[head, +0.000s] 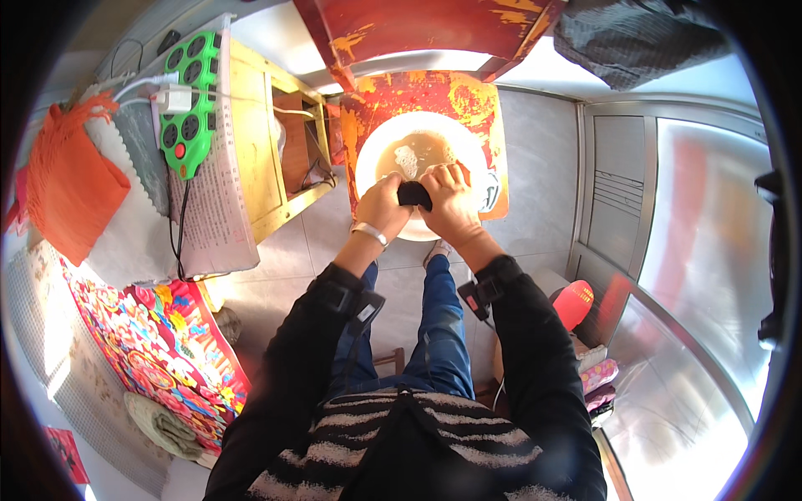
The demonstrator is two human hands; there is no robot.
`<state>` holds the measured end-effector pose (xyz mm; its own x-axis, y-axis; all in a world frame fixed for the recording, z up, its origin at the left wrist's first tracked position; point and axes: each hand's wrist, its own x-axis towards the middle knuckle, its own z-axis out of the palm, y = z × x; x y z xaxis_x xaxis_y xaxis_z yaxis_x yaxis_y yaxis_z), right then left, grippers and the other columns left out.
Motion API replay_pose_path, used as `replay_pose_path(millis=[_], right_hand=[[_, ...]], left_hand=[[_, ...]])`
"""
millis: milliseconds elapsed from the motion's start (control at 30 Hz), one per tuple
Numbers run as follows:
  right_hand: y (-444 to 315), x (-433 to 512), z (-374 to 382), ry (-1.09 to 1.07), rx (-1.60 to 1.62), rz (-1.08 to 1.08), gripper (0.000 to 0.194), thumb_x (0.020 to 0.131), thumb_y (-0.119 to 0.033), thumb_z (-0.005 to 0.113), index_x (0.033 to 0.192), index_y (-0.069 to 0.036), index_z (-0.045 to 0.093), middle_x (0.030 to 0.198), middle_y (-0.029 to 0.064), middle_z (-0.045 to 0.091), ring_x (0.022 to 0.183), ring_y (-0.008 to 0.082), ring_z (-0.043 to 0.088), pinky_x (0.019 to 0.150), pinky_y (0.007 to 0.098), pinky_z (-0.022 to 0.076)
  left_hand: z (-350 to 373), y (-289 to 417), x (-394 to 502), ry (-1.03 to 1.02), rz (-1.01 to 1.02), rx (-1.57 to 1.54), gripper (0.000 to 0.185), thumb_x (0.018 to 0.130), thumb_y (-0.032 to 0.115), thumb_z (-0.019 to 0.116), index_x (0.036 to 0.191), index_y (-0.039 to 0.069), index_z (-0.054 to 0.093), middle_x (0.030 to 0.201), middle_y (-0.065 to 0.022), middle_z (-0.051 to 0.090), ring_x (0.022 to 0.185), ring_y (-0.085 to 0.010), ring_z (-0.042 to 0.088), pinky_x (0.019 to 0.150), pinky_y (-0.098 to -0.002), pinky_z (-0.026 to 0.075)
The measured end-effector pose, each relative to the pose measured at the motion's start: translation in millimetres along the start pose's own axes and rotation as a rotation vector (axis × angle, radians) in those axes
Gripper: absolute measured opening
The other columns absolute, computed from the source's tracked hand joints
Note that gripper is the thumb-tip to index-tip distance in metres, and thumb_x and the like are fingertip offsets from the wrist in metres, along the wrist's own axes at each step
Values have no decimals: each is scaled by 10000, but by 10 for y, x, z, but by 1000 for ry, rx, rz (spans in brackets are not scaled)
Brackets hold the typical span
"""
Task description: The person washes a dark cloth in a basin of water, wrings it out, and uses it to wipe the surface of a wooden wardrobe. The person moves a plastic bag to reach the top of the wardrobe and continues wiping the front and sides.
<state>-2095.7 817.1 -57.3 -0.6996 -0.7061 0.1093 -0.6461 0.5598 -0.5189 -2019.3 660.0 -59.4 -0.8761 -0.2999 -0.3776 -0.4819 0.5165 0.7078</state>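
Note:
A small black item (414,194), probably cloth, is held between my two hands over the near side of a white basin (369,147). My left hand (383,203), with a silver bracelet at the wrist, grips its left end. Curled around the other end is my right hand (451,195). Cloudy brownish water (432,149) fills part of the basin, and a patch of white suds (407,161) floats on it. Under the basin is a chair (485,100) with worn red and orange paint. Light-coloured cloth (490,191) lies beside the basin's right rim.
A yellow wooden cabinet (254,125) stands at left, bearing a green power strip (192,100) with cables and an orange fringed cloth (78,178). A metal-framed door (648,194) is at right. A floral cover (156,351) lies lower left. A red rounded object (573,305) sits lower right.

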Motion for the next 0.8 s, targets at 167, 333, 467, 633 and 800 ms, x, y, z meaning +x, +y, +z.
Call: replay_pose_path(millis=[167, 333, 467, 633, 800], right_hand=[[0, -8, 32, 92, 17, 84, 386, 700, -158, 800, 1063, -86, 690, 1210, 162, 632, 1217, 407, 555, 1167, 558, 347], [-88, 11, -76, -430, -119, 347, 290, 765, -151, 763, 1046, -101, 713, 1246, 140, 646, 1283, 377, 555, 1219, 596, 272], [-271, -300, -400, 58, -17, 313, 280, 718, -130, 771, 985, -113, 690, 1098, 99, 660, 1176, 346, 609, 1173, 563, 326], [-703, -1139, -602, 184, 704, 649, 447, 703, -44, 759, 1145, -33, 693, 950, 166, 738, 911, 341, 734, 809, 400, 576], [-1104, -2025, -503, 78, 1575, 789, 472, 809, -90, 813, 1238, 21, 652, 948, 17, 703, 924, 138, 665, 871, 324, 552]], left_hand=[[98, -113, 112, -196, 289, -15, 319, 812, 231, 818, 1028, 48, 670, 1043, -201, 745, 1009, -411, 710, 854, -456, 563], [63, 39, 179, -131, 150, 35, 341, 766, 130, 826, 1052, 26, 672, 943, -210, 745, 903, -369, 735, 792, -435, 575], [-132, 312, -15, -214, 241, -100, 367, 765, 57, 816, 1080, 26, 630, 914, -119, 697, 846, -226, 681, 812, -354, 551], [-388, 609, -510, -457, 410, -403, 711, 737, 77, 909, 1349, 76, 547, 1183, -38, 590, 1051, -176, 589, 923, -336, 518], [-218, 674, -1172, -814, 83, -611, 481, 862, 276, 893, 1225, 73, 650, 1102, -10, 616, 990, -109, 566, 893, -255, 492]])
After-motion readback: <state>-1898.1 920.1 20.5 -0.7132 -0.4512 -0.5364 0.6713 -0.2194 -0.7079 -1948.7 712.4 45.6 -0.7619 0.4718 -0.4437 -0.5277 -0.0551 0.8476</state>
